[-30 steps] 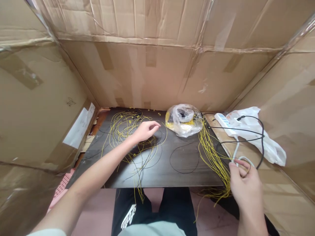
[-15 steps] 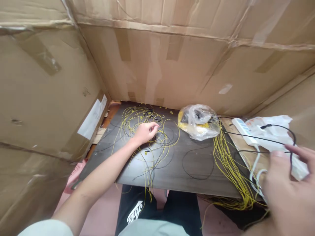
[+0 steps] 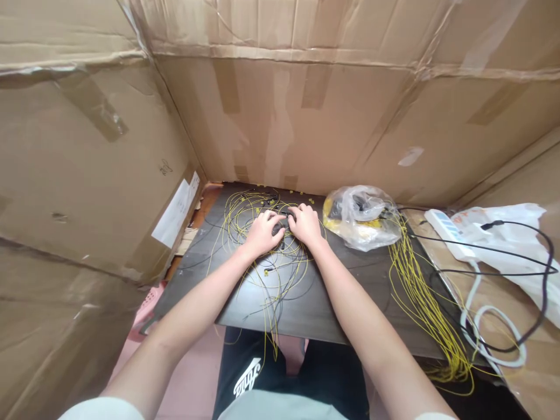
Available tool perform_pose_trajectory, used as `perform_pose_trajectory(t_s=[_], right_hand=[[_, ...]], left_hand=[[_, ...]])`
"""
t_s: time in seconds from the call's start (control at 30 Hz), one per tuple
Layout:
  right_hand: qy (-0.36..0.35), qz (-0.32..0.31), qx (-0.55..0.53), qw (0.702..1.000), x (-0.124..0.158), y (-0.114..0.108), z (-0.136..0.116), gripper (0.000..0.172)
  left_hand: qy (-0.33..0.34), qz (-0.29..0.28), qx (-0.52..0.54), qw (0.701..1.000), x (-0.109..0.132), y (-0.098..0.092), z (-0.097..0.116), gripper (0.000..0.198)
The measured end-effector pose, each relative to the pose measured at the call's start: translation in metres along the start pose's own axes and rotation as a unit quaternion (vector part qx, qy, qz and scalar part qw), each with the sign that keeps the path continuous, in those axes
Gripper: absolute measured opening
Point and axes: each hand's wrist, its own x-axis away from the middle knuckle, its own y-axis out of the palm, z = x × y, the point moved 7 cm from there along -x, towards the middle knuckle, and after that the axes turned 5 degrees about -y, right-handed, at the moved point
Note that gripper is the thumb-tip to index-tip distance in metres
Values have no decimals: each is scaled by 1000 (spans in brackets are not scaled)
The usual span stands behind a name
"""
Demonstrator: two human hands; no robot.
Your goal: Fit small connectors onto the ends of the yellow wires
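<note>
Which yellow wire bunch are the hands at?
The loosely looped wires, with the left hand and right hand over them; the straighter bundle lies farther right, beside the plastic bag.

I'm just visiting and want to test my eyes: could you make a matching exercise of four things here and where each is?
Things:
1. Left hand
2. Yellow wire bundle
3. Clear plastic bag
4. Power strip

Places:
A. Towards the far side of the dark table
B. Beside a white bag
C. Close beside the right hand
D. Reaching past the table's near edge

Pairs: 1-C, 2-D, 3-A, 4-B
</note>
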Motion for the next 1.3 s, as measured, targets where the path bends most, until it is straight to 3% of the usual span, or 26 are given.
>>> perform_pose_trajectory(t_s=[0.13,0.33,0.47,0.57,0.63,0.73,0.87,1.07,1.3], right_hand=[[18,18,-7,1000,-1,8,5,28],[22,98,-75,992,4,3,14,21],[29,180,-254,950,10,-9,9,13],[31,171,-381,908,9,-17,0,15],[10,148,-408,901,6,-25,-7,23],[-27,132,-358,924,6,-36,-10,32],[-68,116,-227,965,22,-33,-5,25],[-69,94,-148,982,50,-23,2,28],[-60,47,-72,994,46,-16,5,30]], left_hand=[[-21,-35,-47,998,2,7,1,27],[-69,-43,-44,996,1,5,-3,46],[-76,-37,-36,996,-2,3,-9,44],[-63,-23,-18,998,-5,-1,-13,33],[-51,-12,-9,999,-7,-4,-15,25],[-37,-7,-8,999,-10,-7,-16,20],[-29,-8,-7,1000,-10,-7,-17,19],[-31,-8,6,999,-7,-6,-13,19],[-44,-17,11,999,-5,-8,-6,21]])
